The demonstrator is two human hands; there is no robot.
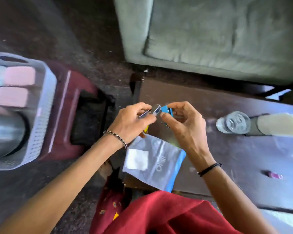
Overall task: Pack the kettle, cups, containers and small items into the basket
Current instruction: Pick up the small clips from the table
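Observation:
Both hands meet over the left end of a dark table (227, 157). My left hand (130, 124) pinches a small silver metal piece (155, 109), with something yellow showing under the palm. My right hand (184, 125) grips a small blue item (166, 110) that touches the silver piece. Under the hands lies a clear zip bag (156, 162) with a blue edge and a white label. At the far left a grey basket (42, 115) sits on a maroon stool (69, 107); inside it are a steel kettle (5, 130) and two pink containers (19, 76).
A clear glass jar (233, 123) and a cream sponge-like block (277, 124) stand on the table's right side. A small pink item (274, 175) lies near the front right. A grey-green sofa (218, 36) stands beyond the table. Dark carpet covers the floor.

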